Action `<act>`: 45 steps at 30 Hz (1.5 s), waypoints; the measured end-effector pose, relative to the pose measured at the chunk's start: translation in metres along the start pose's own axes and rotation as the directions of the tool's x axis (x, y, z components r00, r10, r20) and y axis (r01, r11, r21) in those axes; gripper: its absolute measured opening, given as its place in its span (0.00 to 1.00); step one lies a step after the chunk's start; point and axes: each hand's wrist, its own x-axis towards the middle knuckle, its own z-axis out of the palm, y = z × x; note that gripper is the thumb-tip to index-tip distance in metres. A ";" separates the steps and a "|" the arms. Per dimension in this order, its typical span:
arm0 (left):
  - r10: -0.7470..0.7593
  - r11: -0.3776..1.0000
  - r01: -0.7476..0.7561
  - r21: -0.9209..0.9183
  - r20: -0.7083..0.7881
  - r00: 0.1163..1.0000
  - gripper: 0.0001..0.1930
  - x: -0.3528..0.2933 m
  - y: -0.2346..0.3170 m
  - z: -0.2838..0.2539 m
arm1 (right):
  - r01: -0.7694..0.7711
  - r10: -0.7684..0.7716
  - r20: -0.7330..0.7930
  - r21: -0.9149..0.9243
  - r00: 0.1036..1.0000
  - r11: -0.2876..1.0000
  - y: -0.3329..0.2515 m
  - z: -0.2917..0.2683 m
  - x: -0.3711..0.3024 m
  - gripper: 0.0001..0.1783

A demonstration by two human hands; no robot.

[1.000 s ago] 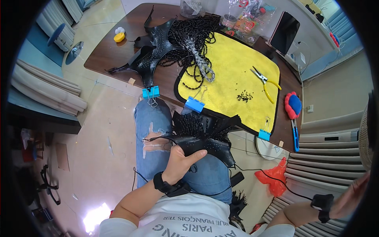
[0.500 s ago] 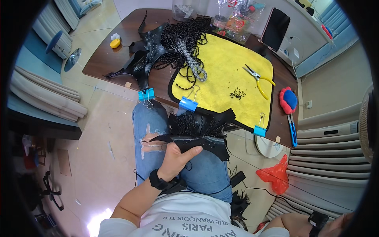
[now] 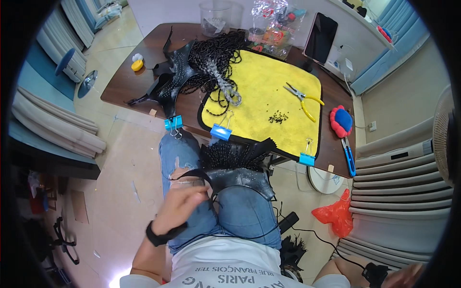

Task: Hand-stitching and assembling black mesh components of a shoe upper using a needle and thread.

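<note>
Over the lap [image 3: 247,213], the left hand [image 3: 180,206] hangs half-curled beside the black piece [image 3: 240,180] lying there; whether it or the right hand [image 3: 406,276] grips anything, I cannot tell. Bead-like dots [image 3: 224,156] already mark the piece; beads [image 3: 278,116] lie loose on the mat [image 3: 264,77].

Two hands [image 3: 181,207]; at least two black leather-like pieces — one on the lap [image 3: 245,181], one on the one brown table [image 3: 129,80]; three blue binder clips [image 3: 221,132]; one yellow mat [image 3: 261,77]; one pair of pliers [image 3: 308,112]; one clear tub [image 3: 211,17]; one red bag [image 3: 337,214]; black beads [image 3: 278,116] — over a dozen, too small to count exactly.
</note>
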 end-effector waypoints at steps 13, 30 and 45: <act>0.474 0.750 -0.334 0.571 -0.112 0.873 0.04 0.120 0.078 -0.041 | -0.563 0.531 0.265 0.060 0.805 0.824 0.179 0.076 -0.028 0.04; 0.231 0.746 -0.041 0.664 -0.201 0.952 0.08 0.189 0.116 -0.053 | -0.863 0.866 -0.010 -0.084 0.500 0.498 0.219 0.068 -0.056 0.08; 0.502 0.795 -0.434 0.425 -0.057 0.863 0.07 0.090 0.101 0.064 | -0.805 0.798 0.128 0.017 0.590 0.593 0.256 0.136 -0.071 0.02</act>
